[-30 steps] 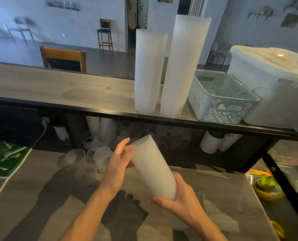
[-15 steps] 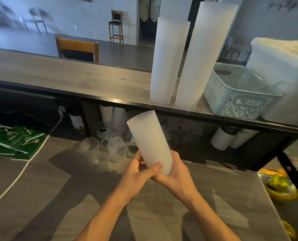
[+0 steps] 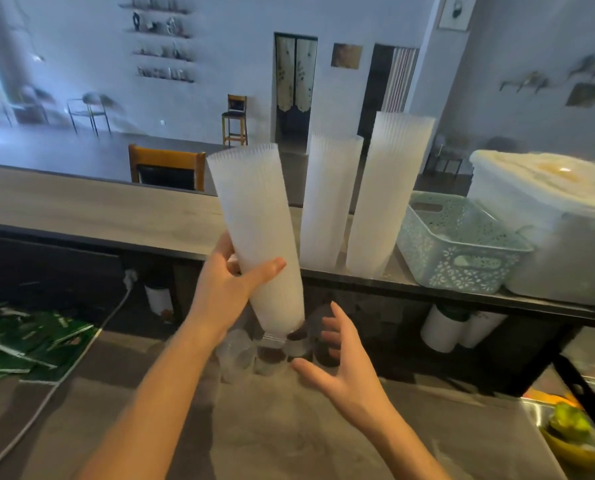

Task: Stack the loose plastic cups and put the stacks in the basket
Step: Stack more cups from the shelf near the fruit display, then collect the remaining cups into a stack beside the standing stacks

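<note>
My left hand (image 3: 225,287) grips a tall stack of cups (image 3: 258,233) at its lower half, thumb across the front. Long axis near upright, wide end up and leaning slightly left, narrow end down over loose clear cups (image 3: 240,355) on the lower counter (image 3: 289,438). My right hand (image 3: 339,362) hangs open just below and right of the stack's base, fingers spread, touching nothing. Raised bar ledge (image 3: 98,209) runs behind; its dark front edge crosses just behind the stack. Two standing stacks (image 3: 355,199) sit on the ledge right of mine, close together. Basket (image 3: 459,244) stands beside them, just left of a white tub (image 3: 538,199). Ledge surface to the left is bare wood.
</note>
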Tool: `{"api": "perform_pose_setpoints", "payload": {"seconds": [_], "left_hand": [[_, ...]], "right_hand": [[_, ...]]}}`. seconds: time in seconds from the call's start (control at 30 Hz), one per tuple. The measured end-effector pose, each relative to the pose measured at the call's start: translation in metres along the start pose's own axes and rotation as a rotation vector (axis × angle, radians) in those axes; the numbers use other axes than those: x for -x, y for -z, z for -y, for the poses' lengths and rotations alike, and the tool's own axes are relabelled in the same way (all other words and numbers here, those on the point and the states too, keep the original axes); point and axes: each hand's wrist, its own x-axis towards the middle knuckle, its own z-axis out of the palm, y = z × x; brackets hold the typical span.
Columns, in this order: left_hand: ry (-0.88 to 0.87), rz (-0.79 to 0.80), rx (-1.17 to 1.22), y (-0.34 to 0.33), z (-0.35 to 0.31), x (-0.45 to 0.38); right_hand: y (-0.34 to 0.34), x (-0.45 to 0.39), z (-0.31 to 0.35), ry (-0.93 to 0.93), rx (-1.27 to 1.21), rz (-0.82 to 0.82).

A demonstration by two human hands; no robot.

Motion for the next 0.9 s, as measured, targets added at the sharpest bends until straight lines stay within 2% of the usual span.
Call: {"api": "perform_pose_setpoints", "payload": {"seconds": [0.17,0.43,0.9], "left_hand": [[-0.101,-0.017,-0.164,-0.003,-0.011,-0.052],[-0.156,-0.054,-0.212,-0.006,-0.023,-0.098],[-0.122,-0.019,-0.261,-0.02,0.012,-0.128]], "right_hand": [[0.014,-0.02,0.006,-0.001,0.091,-0.023],[0.02,-0.046,0.02,0.026,0.054,-0.08],[0.012,-0.056,0.016,-0.033,0.013,-0.071]]}}
